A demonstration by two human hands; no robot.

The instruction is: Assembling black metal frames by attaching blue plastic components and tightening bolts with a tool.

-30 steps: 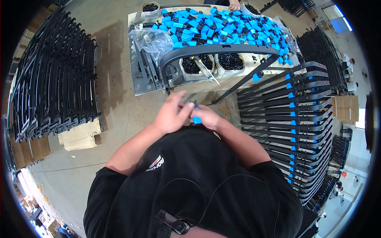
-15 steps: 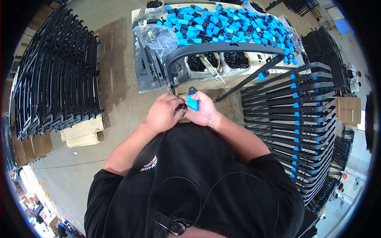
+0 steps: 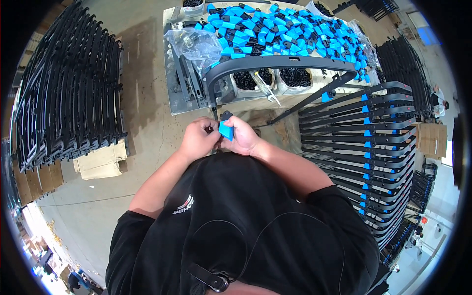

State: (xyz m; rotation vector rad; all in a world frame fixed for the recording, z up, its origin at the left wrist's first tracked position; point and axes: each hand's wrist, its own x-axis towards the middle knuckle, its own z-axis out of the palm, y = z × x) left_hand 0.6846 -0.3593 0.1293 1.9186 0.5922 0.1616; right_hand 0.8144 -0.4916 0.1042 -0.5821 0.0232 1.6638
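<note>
Now, from the head view: a small blue clip point(image 3: 226, 130) held between both hands, close to the chest, just below the curved black frame point(image 3: 280, 63). Left hand point(image 3: 197, 140) closed, its grip pinching the clip's left side. Right hand point(image 3: 244, 138) wrapped round the clip from behind, grip clamped on it. Looks light, hard and smooth, likely plastic, so maybe a bit slippery. Best held by its flat sides, not the thin black end. Many more blue clips point(image 3: 290, 32) piled on the surface point(image 3: 173, 101) beyond.
</note>
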